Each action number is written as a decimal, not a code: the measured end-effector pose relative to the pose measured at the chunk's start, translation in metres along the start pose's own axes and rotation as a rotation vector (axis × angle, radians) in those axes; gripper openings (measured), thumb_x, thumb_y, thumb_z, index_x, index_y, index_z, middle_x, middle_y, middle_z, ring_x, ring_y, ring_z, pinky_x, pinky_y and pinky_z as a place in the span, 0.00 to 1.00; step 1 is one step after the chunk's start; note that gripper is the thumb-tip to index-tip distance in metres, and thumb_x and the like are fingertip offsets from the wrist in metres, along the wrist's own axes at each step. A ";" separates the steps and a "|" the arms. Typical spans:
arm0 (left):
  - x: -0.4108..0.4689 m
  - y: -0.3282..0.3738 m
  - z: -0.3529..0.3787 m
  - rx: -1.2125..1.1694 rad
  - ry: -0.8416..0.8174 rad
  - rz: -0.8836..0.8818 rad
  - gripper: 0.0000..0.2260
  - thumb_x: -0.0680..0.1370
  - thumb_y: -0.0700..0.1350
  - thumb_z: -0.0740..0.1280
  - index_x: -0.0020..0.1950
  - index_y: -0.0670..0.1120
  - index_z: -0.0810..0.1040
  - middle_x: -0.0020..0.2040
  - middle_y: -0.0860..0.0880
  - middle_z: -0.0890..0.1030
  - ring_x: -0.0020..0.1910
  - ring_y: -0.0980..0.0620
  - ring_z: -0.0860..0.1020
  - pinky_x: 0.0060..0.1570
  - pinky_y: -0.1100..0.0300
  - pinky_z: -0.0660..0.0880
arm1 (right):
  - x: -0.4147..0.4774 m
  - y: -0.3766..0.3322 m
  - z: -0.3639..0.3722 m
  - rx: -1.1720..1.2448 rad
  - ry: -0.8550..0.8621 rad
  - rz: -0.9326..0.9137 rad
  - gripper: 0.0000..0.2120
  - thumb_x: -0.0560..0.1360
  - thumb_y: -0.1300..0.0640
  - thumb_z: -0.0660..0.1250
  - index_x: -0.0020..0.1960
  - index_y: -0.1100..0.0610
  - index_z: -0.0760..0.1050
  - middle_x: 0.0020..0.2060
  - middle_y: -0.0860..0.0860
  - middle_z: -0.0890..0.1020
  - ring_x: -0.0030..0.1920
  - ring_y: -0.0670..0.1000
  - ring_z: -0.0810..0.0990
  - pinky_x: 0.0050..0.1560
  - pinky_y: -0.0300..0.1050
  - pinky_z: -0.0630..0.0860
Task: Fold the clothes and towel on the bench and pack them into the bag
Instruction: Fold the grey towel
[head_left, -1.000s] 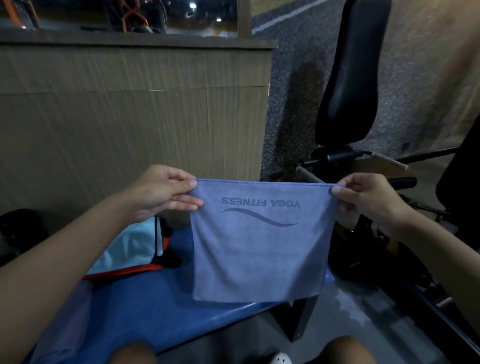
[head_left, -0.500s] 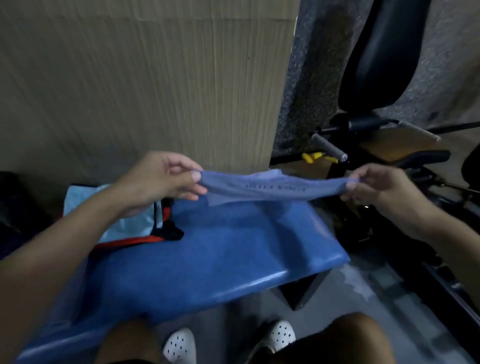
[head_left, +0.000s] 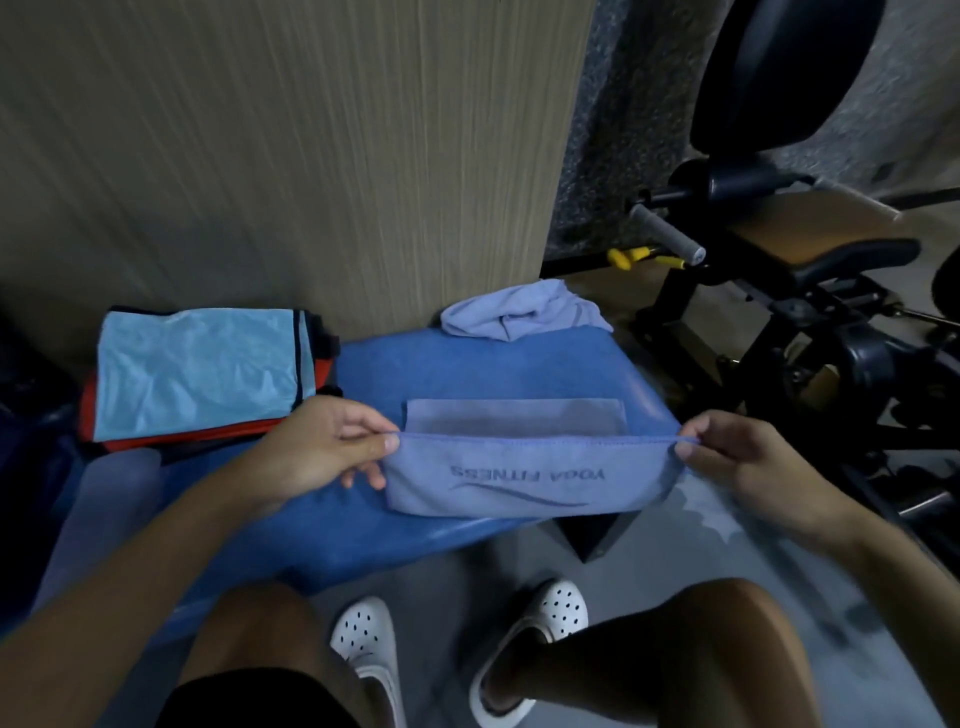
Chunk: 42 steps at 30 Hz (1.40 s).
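Note:
A lavender-blue towel (head_left: 524, 478) printed "YOGA FITNESS" lies partly on the blue bench (head_left: 322, 514), its lower part flat on the pad and its upper edge held up. My left hand (head_left: 322, 452) pinches the towel's left corner and my right hand (head_left: 737, 457) pinches its right corner, stretching the edge taut between them. A crumpled lavender cloth (head_left: 524, 312) sits at the bench's far end. Folded clothes, light blue (head_left: 197, 374) on top of red, form a pile at the bench's left.
A wood-grain wall panel (head_left: 291, 156) rises right behind the bench. Black gym equipment (head_left: 779, 249) with a padded seat and grey handle stands to the right. My knees and white perforated shoes (head_left: 363, 639) are below the bench edge on a grey floor.
I have lowered the towel from hanging upright in the air onto the bench, so its lower part now lies flat. The view tilted down, revealing the crumpled cloth.

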<state>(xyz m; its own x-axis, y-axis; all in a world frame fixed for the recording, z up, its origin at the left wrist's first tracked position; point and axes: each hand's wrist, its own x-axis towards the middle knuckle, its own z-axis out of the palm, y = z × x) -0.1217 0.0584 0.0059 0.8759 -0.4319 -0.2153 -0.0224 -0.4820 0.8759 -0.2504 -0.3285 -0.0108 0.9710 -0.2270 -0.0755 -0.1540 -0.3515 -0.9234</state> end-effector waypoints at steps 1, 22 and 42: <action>0.012 -0.001 0.001 0.013 0.045 0.003 0.03 0.79 0.38 0.69 0.48 0.42 0.82 0.33 0.43 0.84 0.30 0.53 0.81 0.28 0.64 0.70 | 0.009 0.002 0.005 0.014 0.063 -0.009 0.04 0.77 0.64 0.68 0.44 0.63 0.76 0.32 0.50 0.78 0.33 0.42 0.73 0.33 0.32 0.70; 0.125 -0.058 0.050 0.512 0.394 -0.072 0.08 0.77 0.48 0.67 0.37 0.51 0.75 0.30 0.53 0.77 0.36 0.46 0.79 0.38 0.50 0.78 | 0.119 0.067 0.071 -0.354 0.489 -0.030 0.04 0.75 0.60 0.71 0.42 0.55 0.77 0.35 0.50 0.81 0.39 0.52 0.79 0.43 0.43 0.70; 0.106 -0.082 0.113 1.047 0.096 0.449 0.26 0.81 0.61 0.51 0.79 0.56 0.63 0.80 0.52 0.60 0.80 0.50 0.56 0.76 0.45 0.57 | 0.077 0.071 0.130 -1.143 -0.013 -0.265 0.31 0.82 0.38 0.38 0.76 0.50 0.64 0.76 0.55 0.64 0.76 0.56 0.62 0.73 0.60 0.56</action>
<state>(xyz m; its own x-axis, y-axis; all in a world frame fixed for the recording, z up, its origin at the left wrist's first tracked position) -0.0817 -0.0335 -0.1374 0.7195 -0.6873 0.0996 -0.6940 -0.7170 0.0661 -0.1624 -0.2531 -0.1311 0.9981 -0.0173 0.0584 -0.0152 -0.9992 -0.0364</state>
